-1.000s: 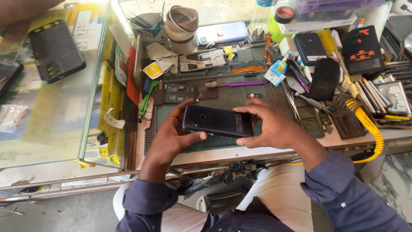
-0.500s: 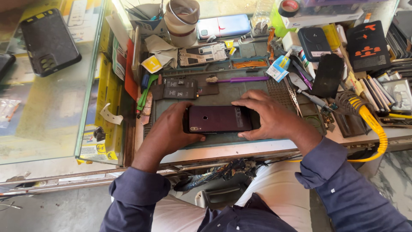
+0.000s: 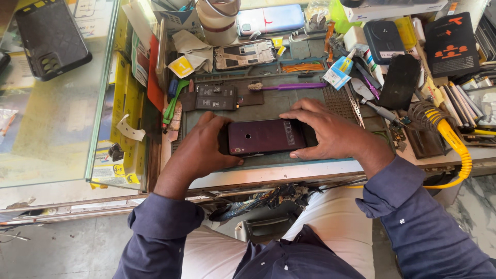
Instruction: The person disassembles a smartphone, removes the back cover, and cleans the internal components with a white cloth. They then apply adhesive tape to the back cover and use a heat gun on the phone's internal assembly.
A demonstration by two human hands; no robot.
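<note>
Head view: phone (image 3: 266,137) between left hand (image 3: 199,150), right hand (image 3: 330,132).

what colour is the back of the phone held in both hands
Dark maroon, a deep wine purple, on the phone; the head view shows it best.

The head camera is looking steeply down from above the seated person's lap, facing forward over the cluttered workbench (image 3: 268,173), sitting fairly close; no second view is sharing anything.
</note>
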